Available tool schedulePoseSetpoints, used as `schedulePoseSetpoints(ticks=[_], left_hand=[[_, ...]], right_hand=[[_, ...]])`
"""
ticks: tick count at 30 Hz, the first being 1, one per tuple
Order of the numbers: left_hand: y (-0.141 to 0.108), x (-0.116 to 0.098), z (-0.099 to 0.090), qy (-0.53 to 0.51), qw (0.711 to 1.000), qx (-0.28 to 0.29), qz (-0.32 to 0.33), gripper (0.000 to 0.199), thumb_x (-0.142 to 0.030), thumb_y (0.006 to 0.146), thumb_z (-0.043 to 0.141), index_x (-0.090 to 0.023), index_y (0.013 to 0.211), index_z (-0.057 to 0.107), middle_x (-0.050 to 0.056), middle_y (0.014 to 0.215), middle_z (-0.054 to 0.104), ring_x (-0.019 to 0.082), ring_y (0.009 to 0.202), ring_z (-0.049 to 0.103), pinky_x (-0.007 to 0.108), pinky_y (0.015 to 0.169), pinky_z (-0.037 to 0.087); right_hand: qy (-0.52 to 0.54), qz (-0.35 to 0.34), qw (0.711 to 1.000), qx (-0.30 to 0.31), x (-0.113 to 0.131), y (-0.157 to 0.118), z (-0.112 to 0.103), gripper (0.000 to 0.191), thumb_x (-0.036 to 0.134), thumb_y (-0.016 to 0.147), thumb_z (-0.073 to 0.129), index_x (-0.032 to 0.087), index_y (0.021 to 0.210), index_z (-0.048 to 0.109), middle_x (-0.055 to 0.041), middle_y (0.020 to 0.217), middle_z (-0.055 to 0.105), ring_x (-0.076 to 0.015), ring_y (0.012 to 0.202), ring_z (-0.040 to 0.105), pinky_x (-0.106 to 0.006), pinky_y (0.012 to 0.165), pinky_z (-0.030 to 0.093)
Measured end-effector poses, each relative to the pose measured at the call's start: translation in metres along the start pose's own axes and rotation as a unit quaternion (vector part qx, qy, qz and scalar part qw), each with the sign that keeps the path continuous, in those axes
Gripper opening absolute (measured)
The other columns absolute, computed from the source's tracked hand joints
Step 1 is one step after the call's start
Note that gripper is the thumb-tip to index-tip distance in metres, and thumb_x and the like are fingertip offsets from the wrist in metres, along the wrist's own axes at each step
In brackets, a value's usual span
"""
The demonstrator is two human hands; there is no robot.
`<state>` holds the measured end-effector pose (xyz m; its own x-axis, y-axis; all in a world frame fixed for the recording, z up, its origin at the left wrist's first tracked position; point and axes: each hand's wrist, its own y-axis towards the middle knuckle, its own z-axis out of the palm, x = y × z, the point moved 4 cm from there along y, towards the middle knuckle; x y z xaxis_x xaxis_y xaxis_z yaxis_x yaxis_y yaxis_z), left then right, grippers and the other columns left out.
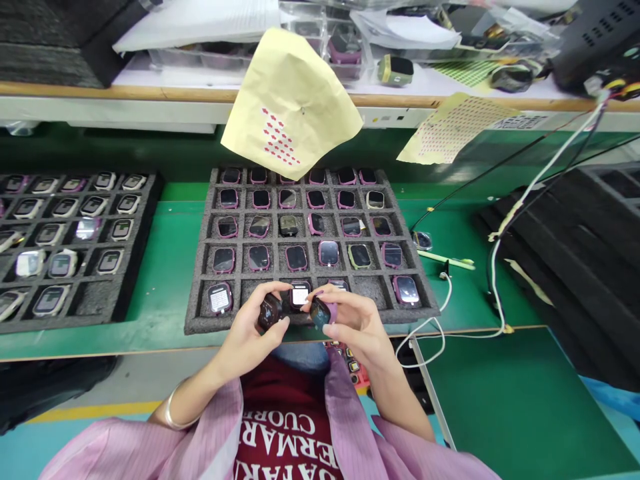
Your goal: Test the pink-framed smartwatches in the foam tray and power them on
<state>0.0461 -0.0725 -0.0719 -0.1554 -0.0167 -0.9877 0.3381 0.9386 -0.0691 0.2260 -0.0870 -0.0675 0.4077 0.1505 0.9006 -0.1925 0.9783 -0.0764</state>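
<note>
At the near edge of the foam tray [195, 324], my left hand [253, 327] grasps a dark watch [269, 312] and my right hand [361, 328] a purple-edged watch [319, 313], which I judge an inspection needing steady grips next.

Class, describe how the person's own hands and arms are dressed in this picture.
Both the left hand and right hand are gloveless. A thin, silvery bangle circles the left forearm. Loose, pinkish-lilac sleeves with fine stripes leave both wrists uncovered.

Right-held watch [319, 313] dark, purple-edged; tray [206, 325] dark grey; bench [170, 247] green; sleeves [167, 443] striped pink.
</note>
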Motion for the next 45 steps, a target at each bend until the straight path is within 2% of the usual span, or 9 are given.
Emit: schedulePoseSetpoints(ticks=[4, 7, 13, 17, 22, 25, 29, 35, 45], left_hand=[[0.002, -0.001, -0.001, 0.004, 1.0, 0.018, 0.013, 0.038, -0.014, 0.079, 0.055, -0.024, 0.116, 0.054, 0.002, 0.097, 0.056, 0.016, 0.083, 0.055, 0.027, 0.076, 0.046], [0.002, -0.004, -0.003, 0.001, 0.999, -0.004, 0.032, 0.039, -0.013, 0.079, 0.056, -0.025, 0.116, 0.056, 0.001, 0.096, 0.055, 0.016, 0.085, 0.055, 0.027, 0.078, 0.044], [-0.005, -0.008, -0.006, -0.013, 0.997, -0.008, 0.07, 0.038, -0.012, 0.078, 0.059, -0.022, 0.114, 0.058, 0.002, 0.09, 0.053, 0.015, 0.078, 0.052, 0.026, 0.072, 0.043], [-0.004, -0.004, -0.005, -0.019, 0.999, -0.008, 0.03, 0.036, -0.014, 0.081, 0.059, -0.024, 0.115, 0.056, 0.002, 0.094, 0.052, 0.014, 0.078, 0.053, 0.024, 0.07, 0.046], [0.0, 0.002, 0.003, -0.143, 0.987, 0.049, -0.054, 0.061, -0.026, 0.081, 0.065, -0.03, 0.135, 0.036, 0.003, 0.1, 0.052, 0.01, 0.067, 0.054, 0.021, 0.053, 0.049], [0.004, 0.004, 0.003, -0.227, 0.969, 0.073, -0.06, 0.053, -0.027, 0.086, 0.058, -0.026, 0.134, 0.039, 0.006, 0.105, 0.055, 0.015, 0.078, 0.06, 0.027, 0.063, 0.056], [0.008, 0.012, 0.001, -0.293, 0.948, 0.081, -0.092, 0.044, -0.023, 0.088, 0.05, -0.024, 0.132, 0.045, 0.01, 0.12, 0.053, 0.022, 0.096, 0.061, 0.035, 0.072, 0.059], [0.007, 0.015, 0.003, -0.294, 0.947, 0.09, -0.091, 0.045, -0.019, 0.088, 0.049, -0.024, 0.133, 0.046, 0.01, 0.119, 0.055, 0.022, 0.097, 0.062, 0.034, 0.072, 0.06], [0.006, 0.014, 0.005, -0.293, 0.948, 0.101, -0.072, 0.045, -0.016, 0.088, 0.049, -0.024, 0.133, 0.046, 0.008, 0.115, 0.056, 0.021, 0.097, 0.061, 0.031, 0.071, 0.06]], right_hand=[[-0.01, 0.003, 1.0, -0.001, -0.002, 0.001, -0.002, 0.032, 0.022, 0.067, 0.082, 0.026, 0.098, 0.075, -0.0047, 0.105, 0.063, -0.0233, 0.095, 0.065, -0.038, 0.089, 0.053], [-0.009, -0.005, 1.0, -0.001, -0.001, 0.0, -0.002, 0.032, 0.022, 0.068, 0.081, 0.026, 0.098, 0.074, -0.0051, 0.105, 0.062, -0.0226, 0.092, 0.066, -0.039, 0.088, 0.053], [0.014, -0.034, 0.998, 0.044, 0.005, -0.003, 0.003, 0.033, 0.019, 0.069, 0.08, 0.028, 0.101, 0.074, -0.0055, 0.104, 0.062, -0.0233, 0.091, 0.067, -0.04, 0.082, 0.054], [0.015, -0.005, 0.999, 0.036, 0.003, -0.002, 0.003, 0.032, 0.018, 0.07, 0.08, 0.026, 0.1, 0.073, -0.006, 0.107, 0.066, -0.025, 0.094, 0.068, -0.042, 0.087, 0.054], [0.017, 0.047, 0.999, 0.003, -0.001, 0.0, 0.001, 0.038, 0.024, 0.078, 0.074, 0.024, 0.115, 0.065, -0.0098, 0.114, 0.069, -0.0272, 0.106, 0.065, -0.048, 0.096, 0.05], [0.036, 0.066, 0.997, -0.022, -0.002, -0.001, 0.0, 0.044, 0.022, 0.082, 0.068, 0.025, 0.125, 0.059, -0.0095, 0.117, 0.068, -0.0269, 0.11, 0.063, -0.05, 0.097, 0.049], [0.051, 0.064, 0.995, -0.054, -0.003, -0.002, -0.002, 0.047, 0.019, 0.082, 0.066, 0.024, 0.128, 0.056, -0.0089, 0.115, 0.069, -0.0269, 0.109, 0.064, -0.05, 0.095, 0.052], [0.049, 0.064, 0.995, -0.056, -0.006, -0.001, -0.002, 0.046, 0.02, 0.081, 0.067, 0.025, 0.126, 0.059, -0.0089, 0.116, 0.069, -0.0271, 0.102, 0.067, -0.044, 0.084, 0.058], [0.015, 0.037, 0.997, -0.063, -0.008, -0.002, -0.004, 0.041, 0.023, 0.083, 0.068, 0.025, 0.124, 0.061, -0.0079, 0.114, 0.07, -0.0266, 0.103, 0.067, -0.039, 0.08, 0.06]])
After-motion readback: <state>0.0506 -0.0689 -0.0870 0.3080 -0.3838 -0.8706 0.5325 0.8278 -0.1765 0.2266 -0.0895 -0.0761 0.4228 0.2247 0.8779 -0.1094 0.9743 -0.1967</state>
